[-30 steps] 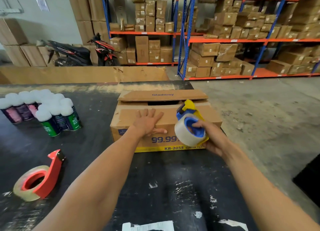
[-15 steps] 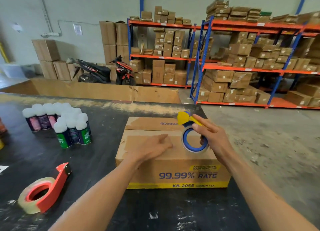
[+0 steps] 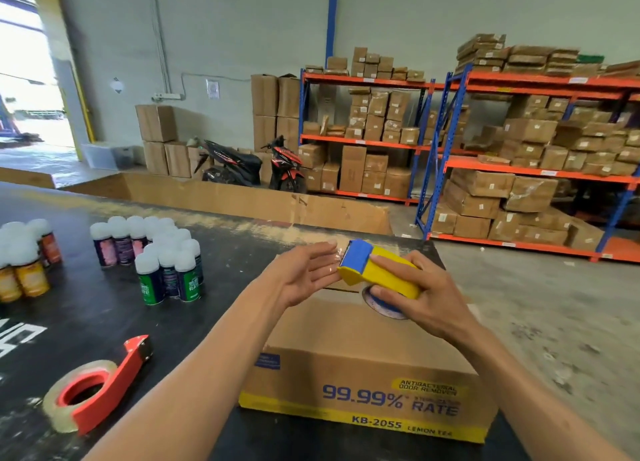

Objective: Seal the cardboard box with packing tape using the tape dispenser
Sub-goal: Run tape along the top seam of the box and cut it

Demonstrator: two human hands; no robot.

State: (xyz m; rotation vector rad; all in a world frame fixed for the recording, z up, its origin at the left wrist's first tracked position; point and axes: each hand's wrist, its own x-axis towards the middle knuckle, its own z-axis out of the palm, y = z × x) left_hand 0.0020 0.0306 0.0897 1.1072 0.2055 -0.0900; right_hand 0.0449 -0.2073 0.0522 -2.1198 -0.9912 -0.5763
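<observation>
A brown cardboard box point(image 3: 360, 353) printed "99.99% RATE" sits on the black table in front of me, its top flaps folded down. My right hand point(image 3: 426, 298) grips a yellow and blue tape dispenser point(image 3: 377, 270) above the far part of the box top. The blue roller end points left, with a bit of clear tape at its tip. My left hand point(image 3: 304, 273) is flat and spread, fingertips touching that tape end at the dispenser's front. The tape roll is mostly hidden under my right hand.
A second, red tape dispenser point(image 3: 100, 388) lies on the black table point(image 3: 104, 322) at my lower left. Several spray cans point(image 3: 162, 260) with white caps stand at the left. Shelving racks point(image 3: 519, 149) of cartons and a parked scooter point(image 3: 249, 166) are beyond.
My left hand lifted off the box top and rose to the dispenser's front. My right hand turned the dispenser so its roller points left. My view tilted up.
</observation>
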